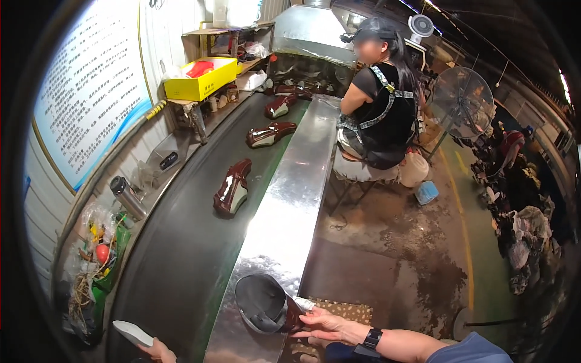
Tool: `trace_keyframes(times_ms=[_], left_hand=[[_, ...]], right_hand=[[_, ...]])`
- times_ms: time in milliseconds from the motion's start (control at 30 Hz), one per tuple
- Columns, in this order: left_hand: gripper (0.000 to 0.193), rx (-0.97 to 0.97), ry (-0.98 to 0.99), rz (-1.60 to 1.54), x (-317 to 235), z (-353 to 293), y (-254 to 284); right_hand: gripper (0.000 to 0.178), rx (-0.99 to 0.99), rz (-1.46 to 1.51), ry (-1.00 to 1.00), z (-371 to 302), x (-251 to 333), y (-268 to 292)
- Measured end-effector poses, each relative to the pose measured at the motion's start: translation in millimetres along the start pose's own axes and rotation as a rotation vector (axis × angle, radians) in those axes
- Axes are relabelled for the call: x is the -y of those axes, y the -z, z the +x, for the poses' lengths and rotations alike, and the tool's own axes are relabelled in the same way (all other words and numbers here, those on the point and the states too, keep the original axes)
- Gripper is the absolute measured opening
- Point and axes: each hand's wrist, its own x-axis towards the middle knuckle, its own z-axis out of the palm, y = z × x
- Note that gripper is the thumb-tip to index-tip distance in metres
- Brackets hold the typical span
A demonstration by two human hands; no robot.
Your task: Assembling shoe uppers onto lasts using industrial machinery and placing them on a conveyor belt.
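1. Nearest the camera, a dark, round-topped piece (260, 302) with a reddish-brown side sits over the near end of the metal ledge (275, 236); its right side reaches the ledge's right edge. I cannot tell its exact kind, or whether it rests on the metal.
2. The right hand (330, 323), wearing a black wristwatch (372, 339), comes in from beyond that right edge. Its fingers are parted and lie at the piece's right side, beside a whitish wrapped bit (304, 303); I cannot tell whether they pinch anything.
3. The left hand (158, 351), partly cut off by the lower rim, pinches one end of a pale shoe sole (133, 333) above the near left part of the conveyor belt (193, 260). The sole's other end points toward the belt's left edge.
4. A long stretch of bare belt runs from the sole up to the nearest reddish-brown shoe (225, 193), giving the left hand room forward and to the right.
5. That shoe lies nearer the belt's right edge; a second shoe (270, 134) and a third (280, 107) follow toward the far end.
6. Along the belt's left edge stand a thermos (127, 196) and a bulging plastic bag (103, 251).
7. A seated co-worker (393, 118) borders the ledge's far right edge; floor (375, 242) stretches from there toward the right forearm.
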Motion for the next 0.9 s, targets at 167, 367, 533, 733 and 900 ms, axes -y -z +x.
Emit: trace_keyframes(times_ms=[167,367,533,733,900], left_hand=[[0.084,0.273,-0.290,0.121,-45.1,-111.3,60.6],[0.060,0.196,-1.380,-0.150,-50.7,-257.7,273.7],[0.042,0.360,-1.739,-0.105,15.7,-346.2,243.4],[0.043,0.700,-1.428,-0.250,1.5,-411.8,242.8],[0.039,1.615,-0.006,-1.302,-67.2,-411.1,315.7]], right_hand=[[0.056,-0.024,-0.139,0.066,-5.6,27.8,18.3],[0.063,-0.008,-0.244,0.092,7.8,39.2,-25.4],[0.067,0.047,-0.455,0.149,24.1,47.7,-52.2],[0.054,0.153,-0.883,0.245,-6.7,48.7,-113.4],[0.065,0.372,-1.347,0.115,-53.2,26.6,-148.8]])
